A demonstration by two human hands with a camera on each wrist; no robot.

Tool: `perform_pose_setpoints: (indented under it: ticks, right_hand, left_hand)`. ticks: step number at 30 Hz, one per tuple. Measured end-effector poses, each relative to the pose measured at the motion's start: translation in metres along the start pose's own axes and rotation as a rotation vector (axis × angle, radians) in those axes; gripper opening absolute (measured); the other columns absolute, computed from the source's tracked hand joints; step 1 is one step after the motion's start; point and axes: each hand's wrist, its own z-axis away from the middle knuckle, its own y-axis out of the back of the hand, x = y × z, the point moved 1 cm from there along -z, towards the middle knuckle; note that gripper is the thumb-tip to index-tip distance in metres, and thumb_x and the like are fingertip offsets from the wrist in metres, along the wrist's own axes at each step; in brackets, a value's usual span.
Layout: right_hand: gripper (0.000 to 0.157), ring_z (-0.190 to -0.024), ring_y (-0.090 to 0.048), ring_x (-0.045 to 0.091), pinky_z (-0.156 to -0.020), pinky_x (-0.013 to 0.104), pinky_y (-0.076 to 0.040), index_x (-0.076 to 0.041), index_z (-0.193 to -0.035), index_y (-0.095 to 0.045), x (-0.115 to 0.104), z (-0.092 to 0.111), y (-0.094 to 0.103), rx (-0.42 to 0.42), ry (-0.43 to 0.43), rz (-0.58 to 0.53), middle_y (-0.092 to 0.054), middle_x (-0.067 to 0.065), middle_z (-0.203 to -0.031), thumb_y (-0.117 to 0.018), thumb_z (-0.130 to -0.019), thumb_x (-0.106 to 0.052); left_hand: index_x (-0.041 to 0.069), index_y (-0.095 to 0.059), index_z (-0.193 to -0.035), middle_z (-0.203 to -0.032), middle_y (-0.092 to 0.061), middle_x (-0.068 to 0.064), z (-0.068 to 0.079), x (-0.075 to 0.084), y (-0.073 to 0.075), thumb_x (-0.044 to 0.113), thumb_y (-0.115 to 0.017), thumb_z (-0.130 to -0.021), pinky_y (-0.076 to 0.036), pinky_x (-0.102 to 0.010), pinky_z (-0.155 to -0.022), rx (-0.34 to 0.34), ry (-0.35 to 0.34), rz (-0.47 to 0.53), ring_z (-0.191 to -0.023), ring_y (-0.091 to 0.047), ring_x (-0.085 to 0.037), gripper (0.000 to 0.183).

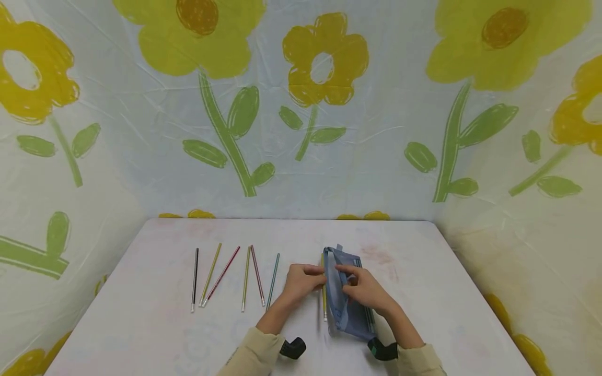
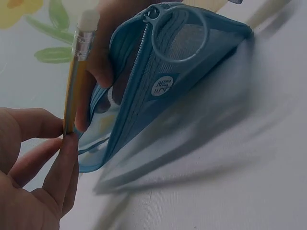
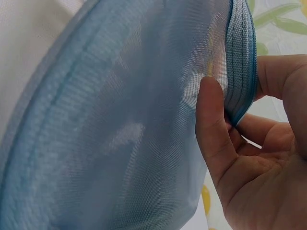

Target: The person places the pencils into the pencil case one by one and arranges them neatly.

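My left hand [image 1: 303, 282] pinches a yellow pencil [image 2: 72, 96] between thumb and fingertips. The pencil's white eraser end, with its metal band, points up in the left wrist view and toward me in the head view. Right beside it is a blue mesh pencil case [image 1: 350, 318], tilted on the table with its zip side unzipped and gaping toward the pencil. My right hand [image 1: 369, 290] grips the case by its zip edge; in the right wrist view the thumb [image 3: 211, 120] presses on the mesh. A round ring [image 2: 204, 36] hangs at the zip's end.
Left of my hands, several pencils lie spread on the white table [image 1: 400, 245]: a black one [image 1: 195, 282], a red one [image 1: 223, 274], a teal one [image 1: 273, 279] and others. A flower-printed cloth [image 1: 376, 130] rises behind the table's far edge.
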Motion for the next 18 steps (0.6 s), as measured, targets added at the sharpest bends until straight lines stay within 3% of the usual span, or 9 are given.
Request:
perform_pose_setpoints:
  ticks: [12,18]
  right_hand:
    - [0.055,-0.061,-0.057,0.021,-0.051,0.034,-0.052,0.004,-0.138,-0.048,-0.0056,-0.0042,0.0003,-0.029,0.029,-0.029,-0.063,0.018,-0.088,-0.056,-0.084,0.004]
    - [0.056,-0.06,-0.057,0.021,-0.051,0.035,-0.053,0.005,-0.138,-0.048,-0.0076,-0.0028,-0.0006,-0.041,0.032,-0.029,-0.064,0.014,-0.086,-0.055,-0.083,0.004]
  left_hand:
    - [-0.005,-0.073,-0.101,-0.089,-0.071,-0.008,-0.0056,-0.0008,-0.0074,0.0,-0.077,-0.076,-0.058,-0.03,-0.067,0.012,0.005,0.025,-0.075,-0.069,-0.017,0.025]
    - [-0.004,-0.073,-0.1,-0.087,-0.07,-0.008,-0.0039,-0.0024,-0.0097,-0.001,-0.077,-0.078,-0.058,-0.029,-0.068,0.003,0.024,0.051,-0.075,-0.068,-0.017,0.022]
